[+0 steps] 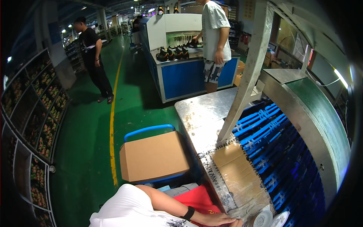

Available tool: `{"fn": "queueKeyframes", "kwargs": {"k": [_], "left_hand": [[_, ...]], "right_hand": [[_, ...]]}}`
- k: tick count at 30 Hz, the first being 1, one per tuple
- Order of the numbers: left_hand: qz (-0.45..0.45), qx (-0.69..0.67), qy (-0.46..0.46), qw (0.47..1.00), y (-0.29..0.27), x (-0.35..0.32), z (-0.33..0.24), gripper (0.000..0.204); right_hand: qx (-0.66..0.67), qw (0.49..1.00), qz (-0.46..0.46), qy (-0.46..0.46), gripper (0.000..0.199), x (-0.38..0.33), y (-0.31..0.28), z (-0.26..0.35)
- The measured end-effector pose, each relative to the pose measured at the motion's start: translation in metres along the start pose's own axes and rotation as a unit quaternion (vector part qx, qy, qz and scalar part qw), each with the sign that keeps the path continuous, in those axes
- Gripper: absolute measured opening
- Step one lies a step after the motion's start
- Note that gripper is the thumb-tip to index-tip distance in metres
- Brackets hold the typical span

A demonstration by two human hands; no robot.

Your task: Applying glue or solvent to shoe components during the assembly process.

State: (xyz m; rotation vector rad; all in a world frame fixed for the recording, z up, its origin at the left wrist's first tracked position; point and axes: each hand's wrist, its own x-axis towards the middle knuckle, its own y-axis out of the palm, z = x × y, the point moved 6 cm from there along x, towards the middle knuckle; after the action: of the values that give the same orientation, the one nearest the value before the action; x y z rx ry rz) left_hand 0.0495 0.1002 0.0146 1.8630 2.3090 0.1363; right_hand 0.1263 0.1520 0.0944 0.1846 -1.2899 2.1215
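Fingers (pixel 228 218): drawn together, both hands' tips meeting at the near edge; the view is cut off there, so I cannot tell whether they pinch anything small.
Left hand (pixel 212 220): comes in from the near left, a black wristband (pixel 188 213) around the wrist.
Right hand (pixel 237 223): shows only in part, just right of the left fingertips.
Round white tub (pixel 263 218): just right of the right hand, a white dish (pixel 280 219) tilted beside it.
Cardboard sheet (pixel 238 170): flat on the metal table (pixel 200 113), farther off than the hands.
Blue rods (pixel 261 132): in rows right of the sheet.
Red cloth (pixel 196 198): left of the table, just beyond the left forearm.
Cardboard box (pixel 155 157): farther left, in front of a blue handle (pixel 149 128).
Blue-sided machine (pixel 185 78): far, with dark shoes (pixel 172 53) on top and a person in a white shirt (pixel 216 34) beside it.
Shelving rack (pixel 38 102): far left, near a person in black (pixel 92 53).
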Motion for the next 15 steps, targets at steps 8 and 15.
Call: {"fn": "queueKeyframes", "kwargs": {"k": [8,15], "left_hand": [[0.006,0.012,-0.003,1.000,0.007,0.013,0.008,0.046],[0.009,0.014,-0.014,1.000,0.008,0.012,0.007,0.046]], "right_hand": [[0.000,1.000,0.001,-0.013,0.022,-0.002,0.001,-0.003],[-0.006,1.000,0.009,0.018,0.015,0.000,0.004,0.000]]}}
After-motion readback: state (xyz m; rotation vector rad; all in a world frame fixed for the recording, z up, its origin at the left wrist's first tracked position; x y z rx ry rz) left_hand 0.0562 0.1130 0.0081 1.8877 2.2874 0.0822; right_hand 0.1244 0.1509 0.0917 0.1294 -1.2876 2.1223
